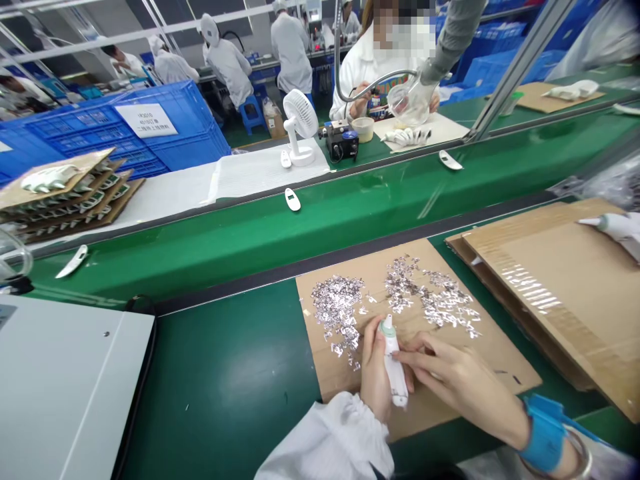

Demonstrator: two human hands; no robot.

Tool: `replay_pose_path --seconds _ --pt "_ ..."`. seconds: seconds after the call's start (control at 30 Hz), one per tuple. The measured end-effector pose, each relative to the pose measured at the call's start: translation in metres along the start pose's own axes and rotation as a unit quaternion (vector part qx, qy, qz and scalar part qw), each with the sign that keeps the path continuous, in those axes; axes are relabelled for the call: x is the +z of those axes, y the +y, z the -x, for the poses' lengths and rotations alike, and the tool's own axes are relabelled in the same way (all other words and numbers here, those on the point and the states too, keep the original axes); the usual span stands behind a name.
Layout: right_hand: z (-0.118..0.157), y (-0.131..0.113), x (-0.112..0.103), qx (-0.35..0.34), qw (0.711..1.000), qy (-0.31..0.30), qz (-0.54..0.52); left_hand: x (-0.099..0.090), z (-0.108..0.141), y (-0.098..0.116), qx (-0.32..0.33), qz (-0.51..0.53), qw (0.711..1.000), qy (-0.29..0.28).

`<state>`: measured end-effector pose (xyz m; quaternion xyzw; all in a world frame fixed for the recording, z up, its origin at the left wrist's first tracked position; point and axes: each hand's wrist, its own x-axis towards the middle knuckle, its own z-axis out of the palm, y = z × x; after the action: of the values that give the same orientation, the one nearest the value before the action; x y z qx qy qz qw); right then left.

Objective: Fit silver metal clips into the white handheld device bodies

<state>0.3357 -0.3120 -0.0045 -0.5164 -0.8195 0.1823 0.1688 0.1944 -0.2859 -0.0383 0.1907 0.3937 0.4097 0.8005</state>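
My left hand (375, 368) grips a white handheld thermometer (394, 360) with a teal ring at its upper end. The fingertips of my right hand (450, 380) press against the thermometer's side, and a blue wrist strap (543, 433) circles that wrist. Both hands rest over a brown cardboard sheet (500, 367). Two loose piles of small silvery metal pieces (336, 313) (430, 293) lie on the sheet just beyond my hands. The thermometer's front face is partly hidden by my fingers.
A cardboard stack (565, 287) lies to the right, and a pale grey box (65, 380) fills the lower left. Beyond a green conveyor belt (300, 230) carrying white devices, a co-worker (370, 80) handles a clear plastic part. Blue crates (135, 127) stand at the back left.
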Motion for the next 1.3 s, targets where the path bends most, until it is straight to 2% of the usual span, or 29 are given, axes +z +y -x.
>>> replay_pose_path --seconds 0.13,0.2,0.3,0.4,0.6,0.8,0.97,1.03,1.1,1.2,1.3 --pt "-0.025 0.015 -0.008 0.106 0.992 0.069 0.000 -0.001 0.000 -0.002 0.006 -0.010 1.000 -0.001" --pt "-0.045 0.023 -0.008 0.147 0.986 0.064 0.039 -0.001 0.001 -0.003 0.014 -0.006 1.000 -0.004" --pt "-0.076 0.029 -0.001 0.143 0.987 0.020 0.076 -0.001 0.001 -0.004 0.025 -0.004 1.000 -0.006" --pt "-0.098 0.029 0.007 0.133 0.988 0.004 0.084 -0.001 0.001 -0.004 0.029 -0.006 1.000 0.000" --pt "-0.112 0.029 0.015 0.142 0.984 -0.022 0.110 0.000 0.000 -0.001 0.019 0.006 1.000 0.009" --pt "-0.114 0.023 0.008 0.139 0.985 -0.024 0.095 -0.002 0.000 -0.001 0.016 0.006 1.000 0.007" --pt "-0.094 0.027 -0.012 0.164 0.985 0.012 0.049 -0.003 -0.002 -0.001 0.014 0.018 1.000 0.005" --pt "-0.083 0.033 -0.019 0.164 0.986 0.026 -0.001 -0.002 -0.002 -0.001 0.015 0.019 1.000 0.003" --pt "-0.072 0.039 -0.023 0.168 0.981 0.028 -0.096 -0.002 -0.002 -0.001 0.015 0.019 1.000 0.001" --pt "-0.058 0.045 -0.025 0.193 0.953 0.002 -0.234 -0.002 -0.002 -0.001 0.013 0.021 1.000 0.001" --pt "-0.047 0.047 -0.024 0.233 0.942 -0.003 -0.241 -0.003 -0.003 -0.001 0.009 0.025 1.000 -0.002"
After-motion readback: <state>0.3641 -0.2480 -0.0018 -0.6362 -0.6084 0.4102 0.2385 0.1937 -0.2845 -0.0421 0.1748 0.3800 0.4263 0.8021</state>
